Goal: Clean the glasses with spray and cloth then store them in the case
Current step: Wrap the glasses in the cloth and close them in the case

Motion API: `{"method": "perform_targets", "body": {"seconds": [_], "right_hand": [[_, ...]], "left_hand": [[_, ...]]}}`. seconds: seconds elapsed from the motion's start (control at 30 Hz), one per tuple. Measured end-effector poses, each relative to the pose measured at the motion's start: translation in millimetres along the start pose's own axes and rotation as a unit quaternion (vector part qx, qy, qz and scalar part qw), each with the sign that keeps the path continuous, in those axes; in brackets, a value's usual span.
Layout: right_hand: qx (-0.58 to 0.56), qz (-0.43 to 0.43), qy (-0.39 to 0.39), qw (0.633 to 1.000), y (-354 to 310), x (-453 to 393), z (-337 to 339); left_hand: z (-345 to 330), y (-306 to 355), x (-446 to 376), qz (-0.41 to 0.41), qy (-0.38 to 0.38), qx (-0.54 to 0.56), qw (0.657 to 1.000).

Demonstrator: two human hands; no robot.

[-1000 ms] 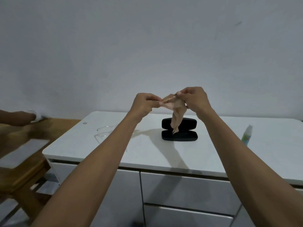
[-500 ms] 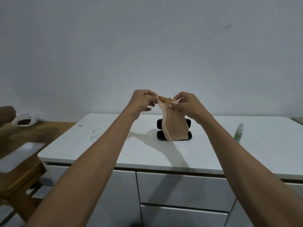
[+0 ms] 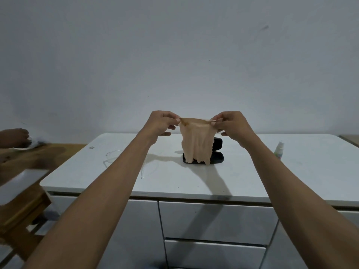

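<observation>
A beige cloth [image 3: 196, 142] hangs spread out above the white cabinet top [image 3: 252, 171]. My left hand [image 3: 162, 123] pinches its upper left corner and my right hand [image 3: 231, 124] pinches its upper right corner. Behind the cloth lies an open black glasses case [image 3: 217, 157], partly hidden by it. Clear-framed glasses [image 3: 114, 156] lie on the cabinet top to the left, partly covered by my left forearm. A small spray bottle [image 3: 279, 150] stands on the right.
The cabinet has drawers [image 3: 213, 222] below its front edge. A wooden table [image 3: 23, 160] stands to the left, where another person's hand [image 3: 15, 137] rests by a white object. A plain wall rises behind.
My hands have moved apart and the bunched cloth has been pulled open into a flat hanging sheet. The other person's hand at the left has shifted.
</observation>
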State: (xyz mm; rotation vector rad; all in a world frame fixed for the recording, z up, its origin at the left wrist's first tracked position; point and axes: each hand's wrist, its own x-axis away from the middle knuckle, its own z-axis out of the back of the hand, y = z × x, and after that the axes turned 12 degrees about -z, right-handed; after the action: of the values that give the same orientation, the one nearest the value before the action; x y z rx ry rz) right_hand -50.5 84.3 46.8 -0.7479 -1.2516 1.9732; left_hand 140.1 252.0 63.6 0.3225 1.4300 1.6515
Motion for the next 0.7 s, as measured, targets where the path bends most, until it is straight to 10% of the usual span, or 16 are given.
{"method": "perform_targets", "body": {"seconds": [0.4,0.7], "right_hand": [[-0.014,-0.021,-0.020,0.999,13.5,5.2,17.6],[0.202,-0.170,-0.280,0.923,44.1,36.7,13.1]], "left_hand": [[-6.7,-16.5,2.1,-0.012,-0.020,0.008,1.000],[-13.5,-48.0,42.8,0.073,-0.331,-0.136,0.931]]}}
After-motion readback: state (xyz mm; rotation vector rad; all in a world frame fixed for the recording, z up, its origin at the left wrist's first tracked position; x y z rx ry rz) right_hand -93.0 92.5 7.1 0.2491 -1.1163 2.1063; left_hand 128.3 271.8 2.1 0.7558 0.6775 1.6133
